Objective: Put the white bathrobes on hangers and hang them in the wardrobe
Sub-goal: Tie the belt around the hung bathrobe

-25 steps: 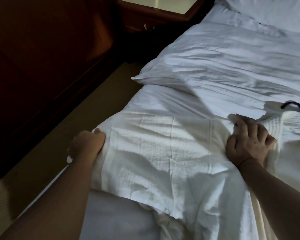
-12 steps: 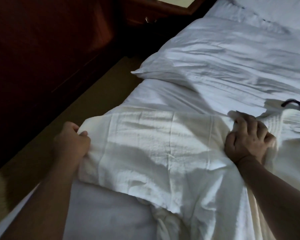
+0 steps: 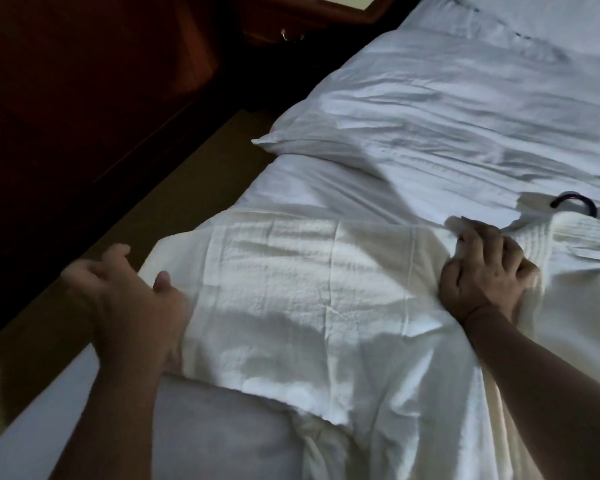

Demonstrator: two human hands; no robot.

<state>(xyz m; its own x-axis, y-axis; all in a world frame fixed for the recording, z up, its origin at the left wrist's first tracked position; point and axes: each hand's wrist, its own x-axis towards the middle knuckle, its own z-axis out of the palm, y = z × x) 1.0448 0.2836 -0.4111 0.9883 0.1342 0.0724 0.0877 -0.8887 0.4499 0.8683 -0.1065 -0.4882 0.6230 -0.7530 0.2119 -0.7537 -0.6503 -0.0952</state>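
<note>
A white bathrobe (image 3: 309,299) lies spread flat on the bed, its sleeve stretched toward the left edge. A dark hanger hook (image 3: 575,206) sticks out at the robe's collar on the right; the hanger's body is hidden under the cloth. My right hand (image 3: 485,271) grips bunched fabric at the shoulder near the collar. My left hand (image 3: 129,303) is blurred at the sleeve's end, fingers spread and loose, thumb resting on the cuff edge.
The bed (image 3: 465,109) with white sheets and a pillow fills the right side. A dark wooden wall panel (image 3: 66,116) runs along the left, with a strip of carpet floor (image 3: 174,199) between. A wooden nightstand (image 3: 309,15) stands at the top.
My left hand pulled the sleeve end out to the left, then let go and opened. My right hand has kept its grip at the shoulder.
</note>
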